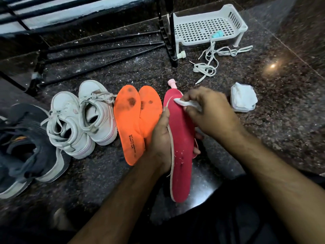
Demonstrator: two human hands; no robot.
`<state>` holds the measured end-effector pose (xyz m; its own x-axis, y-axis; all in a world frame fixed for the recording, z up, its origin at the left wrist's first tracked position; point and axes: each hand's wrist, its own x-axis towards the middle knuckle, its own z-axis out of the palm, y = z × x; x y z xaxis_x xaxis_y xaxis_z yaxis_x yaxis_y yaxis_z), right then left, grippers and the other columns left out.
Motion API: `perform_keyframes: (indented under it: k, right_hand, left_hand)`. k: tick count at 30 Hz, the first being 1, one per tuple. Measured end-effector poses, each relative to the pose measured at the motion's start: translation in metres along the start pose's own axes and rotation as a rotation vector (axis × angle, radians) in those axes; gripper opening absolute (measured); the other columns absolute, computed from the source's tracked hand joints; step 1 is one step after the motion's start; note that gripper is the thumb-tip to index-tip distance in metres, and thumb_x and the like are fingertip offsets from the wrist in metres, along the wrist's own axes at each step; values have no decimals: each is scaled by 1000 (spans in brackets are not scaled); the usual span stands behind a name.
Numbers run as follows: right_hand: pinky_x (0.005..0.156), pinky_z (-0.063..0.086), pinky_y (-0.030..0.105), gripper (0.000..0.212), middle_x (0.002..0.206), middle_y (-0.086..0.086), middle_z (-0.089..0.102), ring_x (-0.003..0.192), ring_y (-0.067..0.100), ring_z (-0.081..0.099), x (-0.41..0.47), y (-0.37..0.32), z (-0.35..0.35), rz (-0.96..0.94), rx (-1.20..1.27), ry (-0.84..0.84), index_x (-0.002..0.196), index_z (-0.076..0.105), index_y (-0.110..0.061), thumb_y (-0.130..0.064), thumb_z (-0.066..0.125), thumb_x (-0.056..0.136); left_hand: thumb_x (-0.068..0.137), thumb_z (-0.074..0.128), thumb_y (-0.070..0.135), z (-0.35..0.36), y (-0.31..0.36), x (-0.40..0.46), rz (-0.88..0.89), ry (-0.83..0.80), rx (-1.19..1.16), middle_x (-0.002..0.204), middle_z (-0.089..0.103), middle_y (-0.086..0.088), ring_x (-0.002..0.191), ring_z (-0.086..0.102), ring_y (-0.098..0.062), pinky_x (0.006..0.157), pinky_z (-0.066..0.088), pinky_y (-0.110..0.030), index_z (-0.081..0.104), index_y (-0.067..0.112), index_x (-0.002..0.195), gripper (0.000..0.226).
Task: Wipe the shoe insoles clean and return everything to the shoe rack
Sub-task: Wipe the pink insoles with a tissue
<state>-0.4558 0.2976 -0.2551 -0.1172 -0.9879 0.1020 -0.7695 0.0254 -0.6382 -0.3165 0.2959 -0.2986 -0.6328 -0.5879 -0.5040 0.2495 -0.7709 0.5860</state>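
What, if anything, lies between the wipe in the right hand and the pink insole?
Nothing visible: the right hand pinches the white wipe directly against the toe end of the pink insole, which the left hand holds.

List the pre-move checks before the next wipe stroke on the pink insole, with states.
1. Left hand grips pink insole: ok.
2. Right hand pinches white wipe: ok.
3. Wipe touches the insole near the toe: ok.
4. Insole surface clean: not ok, white specks near the heel.
5. Orange insoles clean: not ok, dark stains.
6. Wipe pack has spare wipes: cannot tell.
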Motion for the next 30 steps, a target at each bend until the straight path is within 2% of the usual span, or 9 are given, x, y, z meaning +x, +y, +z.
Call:
perform_keyframes:
  k: [5, 10, 14, 17, 20, 23, 25, 28, 30]
  right_hand:
    - [72, 43, 23, 15, 85, -2, 71, 81, 18, 65, -9, -18, 18, -66, -37, -140, 88, 69, -21, -11, 63, 79]
    - [61, 56, 37, 8, 69, 1, 69, 64, 18, 67, -25, -21, 21, 81, 232, -421, 79, 61, -18, -14, 68, 78]
    - [52, 49, 33, 15, 70, 10, 69, 57, 18, 61, -30, -24, 10, 128, 522, -521, 86, 63, -11, 4, 66, 84]
    - [55, 54, 33, 15, 72, 5, 70, 58, 21, 63, -20, -16, 3, 156, 510, -328, 90, 66, -14, 0, 67, 84]
    - [71, 59, 41, 15, 81, -7, 68, 75, 19, 68, -8, -2, 3, 122, 232, -22, 93, 66, -25, -16, 68, 81]
    - [78, 44, 21, 18, 91, -4, 67, 85, 16, 64, -3, -5, 8, -56, 10, 21, 96, 72, -24, -16, 68, 80]
    - [74, 42, 21, 17, 89, -1, 69, 82, 16, 64, -6, -15, 14, -94, -33, -22, 93, 73, -23, -16, 68, 78]
    - [60, 42, 18, 10, 72, -5, 70, 62, 6, 60, -16, -23, 19, -10, 128, -243, 82, 67, -22, -15, 71, 76]
    - [55, 46, 29, 11, 69, -2, 69, 58, 11, 60, -24, -23, 20, 16, 318, -393, 80, 64, -19, -18, 73, 74]
  left_hand:
    - [91, 36, 74, 5, 3, -3, 10, 115, -133, 97, 60, -15, 80, 56, -30, 70, 46, -37, 62, 19, 122, 68]
    - [95, 32, 68, -1, 8, -3, 21, 174, -137, 70, 71, -15, 60, 71, -23, 58, 58, -28, 76, 3, 71, 83]
    - [92, 36, 71, -7, 11, 1, -3, 138, -199, 79, 73, -19, 69, 73, -27, 66, 61, -33, 75, -2, 79, 84]
    - [95, 28, 71, -2, 9, 1, -7, 47, -181, 85, 74, -18, 72, 73, -29, 73, 57, -40, 78, 1, 92, 86]
    - [95, 19, 71, 3, 7, -3, -22, 44, -58, 76, 72, -8, 59, 69, -26, 63, 55, -39, 68, 14, 103, 76]
    - [94, 28, 72, 6, 5, -3, 18, 36, -70, 89, 64, -11, 71, 63, -30, 65, 53, -41, 65, 16, 109, 69]
    - [95, 34, 68, 9, 6, -5, 57, 64, -135, 101, 61, -14, 84, 60, -31, 75, 51, -41, 62, 15, 119, 65]
    - [98, 32, 63, 3, 8, -4, 75, 138, -180, 82, 71, -17, 71, 71, -25, 67, 60, -31, 77, 4, 85, 75]
    - [96, 30, 67, -1, 11, -4, 70, 105, -184, 72, 71, -19, 64, 73, -25, 60, 61, -30, 77, -1, 69, 87]
